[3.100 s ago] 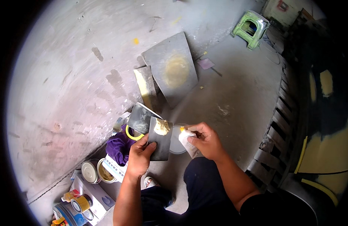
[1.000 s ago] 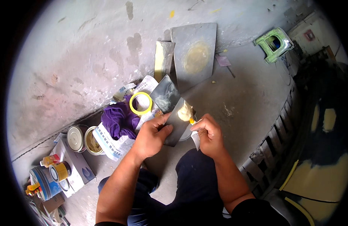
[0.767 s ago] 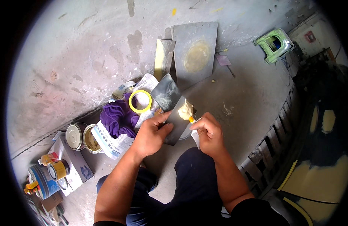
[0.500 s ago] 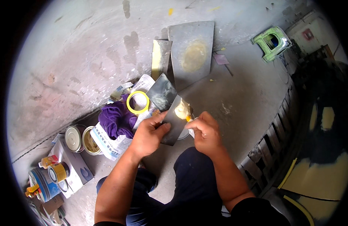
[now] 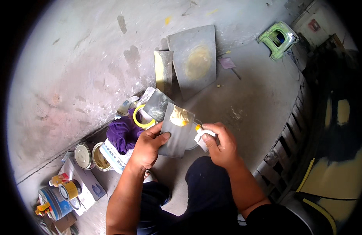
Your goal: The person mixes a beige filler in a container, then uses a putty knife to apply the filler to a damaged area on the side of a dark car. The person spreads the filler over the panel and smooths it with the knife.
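head view:

left hand (image 5: 147, 148): one. grip closed down to the thickness of what it has hold of, a flat grey plate (image 5: 174, 137), thumb lying across the plate's face, fingers mostly hidden behind. plate tilted, its far end beyond the grip bearing a dab of cream paste (image 5: 178, 116) with a small orange-yellow spot at its near edge.

right hand (image 5: 222, 148): one. grip pinched, thumb against fingers, around a crumpled white tube (image 5: 203, 136); yellow nozzle (image 5: 198, 127) pointing away from the person, just beside the plate and apart from the paste.

between the two grips: clear round disc (image 5: 193, 141), partly hidden behind the plate.

beyond the left grip: dark sheet (image 5: 156, 104), partly overlapped by the plate in this view.

left of the left grip: yellow ring (image 5: 135, 117); purple cloth (image 5: 122, 135), bunched; lidless can (image 5: 104, 168); lidded can (image 5: 83, 156), beside it.

well beyond the right grip, to its right: green stool (image 5: 278, 39).
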Demonstrator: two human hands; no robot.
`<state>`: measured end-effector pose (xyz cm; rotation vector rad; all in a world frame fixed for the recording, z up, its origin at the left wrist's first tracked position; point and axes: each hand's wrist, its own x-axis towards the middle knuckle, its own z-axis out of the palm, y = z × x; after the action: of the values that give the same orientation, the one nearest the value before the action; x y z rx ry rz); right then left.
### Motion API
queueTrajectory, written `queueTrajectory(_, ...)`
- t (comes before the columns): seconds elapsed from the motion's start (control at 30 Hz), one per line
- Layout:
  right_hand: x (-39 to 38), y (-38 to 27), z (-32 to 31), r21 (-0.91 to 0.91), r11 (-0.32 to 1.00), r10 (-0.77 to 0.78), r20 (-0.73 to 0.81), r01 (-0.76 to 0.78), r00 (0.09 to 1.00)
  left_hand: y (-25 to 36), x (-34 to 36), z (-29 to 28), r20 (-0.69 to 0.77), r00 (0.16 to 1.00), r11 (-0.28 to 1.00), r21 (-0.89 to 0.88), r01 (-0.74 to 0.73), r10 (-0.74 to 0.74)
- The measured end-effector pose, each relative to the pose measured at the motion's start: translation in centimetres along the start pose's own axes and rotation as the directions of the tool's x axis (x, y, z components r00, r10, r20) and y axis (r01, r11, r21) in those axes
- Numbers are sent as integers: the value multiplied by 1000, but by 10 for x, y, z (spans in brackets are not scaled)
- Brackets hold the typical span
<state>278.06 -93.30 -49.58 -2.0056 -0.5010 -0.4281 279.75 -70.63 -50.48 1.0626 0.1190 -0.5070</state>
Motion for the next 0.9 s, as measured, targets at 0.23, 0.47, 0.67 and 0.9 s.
queueTrajectory(0.23, 15, -9, -8, 159, 985, 37, 150, -61, 988, -1, -6, 1, 63, 989, 918, 369, -144, 130)
queueTrajectory(0.47, 10, -8, -6, 77, 995, 55, 127, -65, 990, -4, -7, 5, 124, 956, 782, 552, -290, 266)
queueTrajectory(0.67, 3, -2, 1, 54, 998, 27, 93, -32, 995, -7, -6, 3, 181, 922, 675, 636, -374, 341)
queueTrajectory(0.9, 4, -3, 4, -21, 997, -65, 107, 68, 992, -9, -4, 0, 224, 891, 592, 680, -433, 394)
